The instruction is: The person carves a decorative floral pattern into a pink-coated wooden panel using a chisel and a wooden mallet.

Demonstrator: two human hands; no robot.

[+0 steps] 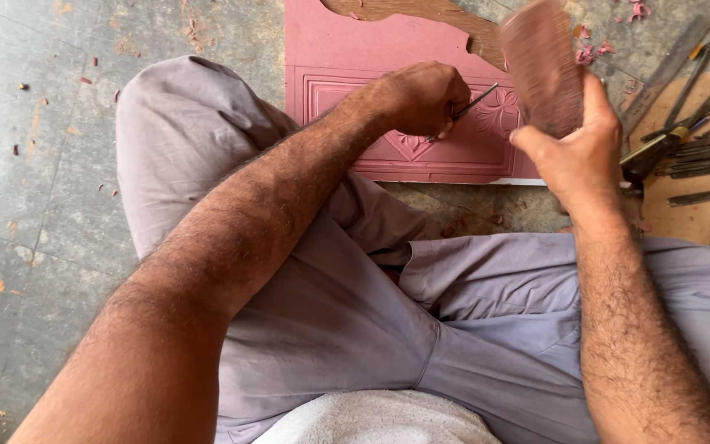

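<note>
Head view: your left hand (pixel 425 97) is clamped on a thin chisel (pixel 474 103), tip on the pink carved panel (pixel 347 49) lying on the floor; your right hand (pixel 573 152) grips a blurred wooden mallet (pixel 540 66). Border and flower motif look cut; corner detail seems unfinished.

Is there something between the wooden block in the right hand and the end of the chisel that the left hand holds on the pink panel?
Nothing visible is between them. The right hand holds the wooden block raised and blurred, just right of the chisel. The left hand grips the chisel against the carved pink panel; only open air separates block and chisel end.
</note>
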